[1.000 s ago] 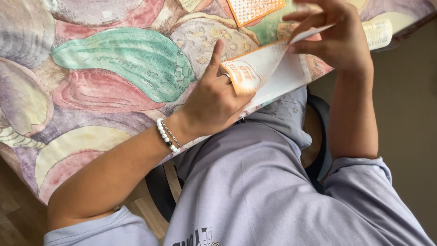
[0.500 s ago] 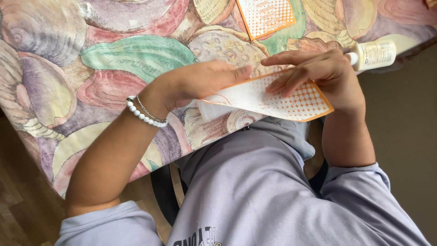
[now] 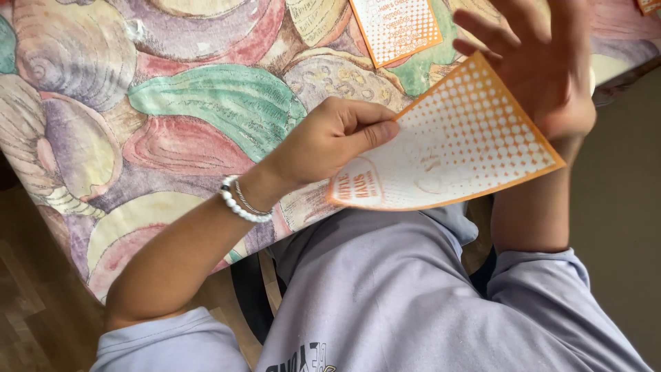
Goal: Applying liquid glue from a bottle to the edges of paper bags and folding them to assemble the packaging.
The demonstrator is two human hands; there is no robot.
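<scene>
At the centre of the frame the left hand (image 3: 330, 141) pinches an orange-and-white dotted card (image 3: 447, 148) above the shell-patterned counter (image 3: 172, 103), while the right hand (image 3: 544, 65), fingers spread wide, rests against the card's upper right edge.

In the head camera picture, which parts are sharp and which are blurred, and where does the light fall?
Head view: the right hand is motion-blurred; the left hand and the orange dotted card are sharp; soft daylight falls on the tablecloth, and the floor is in shadow.
</scene>
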